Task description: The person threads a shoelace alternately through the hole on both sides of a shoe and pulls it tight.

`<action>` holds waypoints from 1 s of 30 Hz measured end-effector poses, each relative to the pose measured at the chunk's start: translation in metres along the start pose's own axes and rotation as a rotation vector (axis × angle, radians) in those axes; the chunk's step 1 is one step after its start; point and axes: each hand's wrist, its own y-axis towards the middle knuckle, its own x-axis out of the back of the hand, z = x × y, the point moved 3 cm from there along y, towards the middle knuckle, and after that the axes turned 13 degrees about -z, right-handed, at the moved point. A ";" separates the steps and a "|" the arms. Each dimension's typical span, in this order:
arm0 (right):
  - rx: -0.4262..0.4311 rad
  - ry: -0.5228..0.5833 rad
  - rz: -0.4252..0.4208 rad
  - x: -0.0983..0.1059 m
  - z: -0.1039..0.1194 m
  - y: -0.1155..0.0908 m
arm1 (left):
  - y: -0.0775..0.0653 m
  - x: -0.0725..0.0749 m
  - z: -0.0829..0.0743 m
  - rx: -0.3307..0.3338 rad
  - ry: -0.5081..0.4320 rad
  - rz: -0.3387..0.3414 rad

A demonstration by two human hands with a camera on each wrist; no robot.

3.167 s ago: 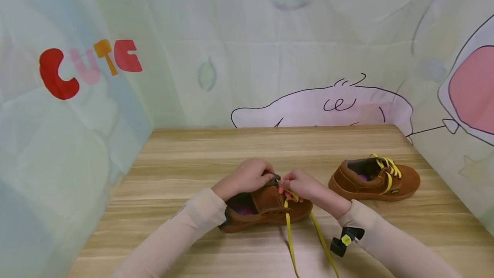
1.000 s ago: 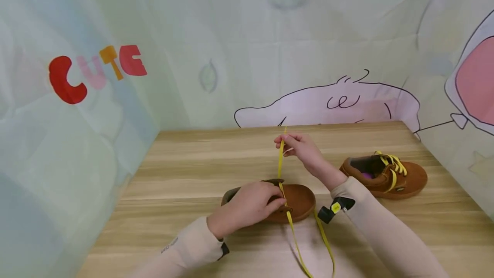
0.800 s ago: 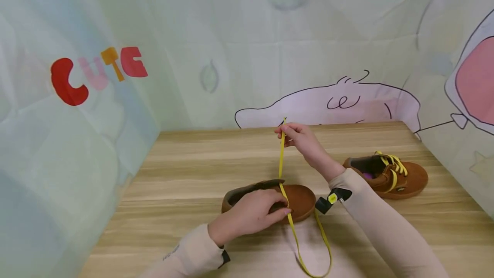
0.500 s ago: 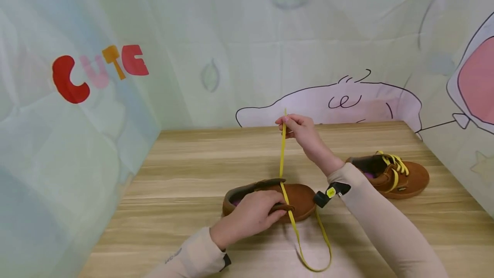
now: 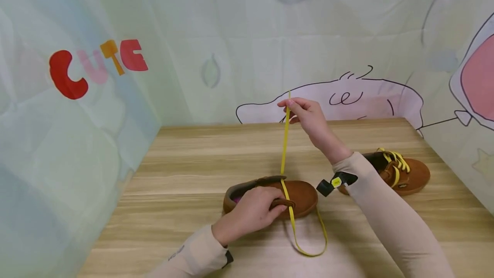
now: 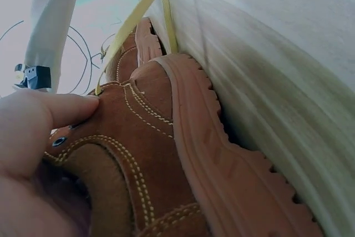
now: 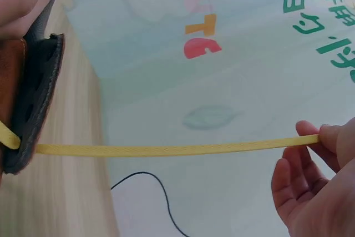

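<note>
A brown shoe (image 5: 304, 196) lies on the table, toe to the right. My left hand (image 5: 252, 210) grips its near eyelet flap, with the thumb (image 6: 69, 108) on the outside beside the lace hole; the other fingers are hidden inside the shoe. A yellow shoelace (image 5: 285, 145) crosses between the front eyelets of both flaps. My right hand (image 5: 308, 117) pinches its upper end between thumb and forefinger, high above the shoe, and the stretch below is taut in the right wrist view. On the near side the lace hangs in a loose loop on the table.
A second brown shoe (image 5: 414, 175), laced in yellow, stands at the right, partly behind my right forearm. Printed cloth walls (image 5: 216, 16) close off the back and sides of the wooden table (image 5: 185, 153).
After working at the far flap, my right hand has risen, drawing the lace up through it. The near loop has shrunk. My left hand has shifted from the far flap to the near one.
</note>
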 end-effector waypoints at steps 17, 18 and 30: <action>0.112 0.255 0.401 0.002 0.044 -0.055 | -0.002 -0.001 0.003 0.053 -0.051 -0.030; 0.139 0.225 0.428 0.002 0.047 -0.059 | -0.002 -0.001 0.003 0.056 -0.051 -0.031; 0.318 0.057 0.733 0.007 0.063 -0.100 | -0.003 -0.003 0.007 0.052 -0.080 -0.043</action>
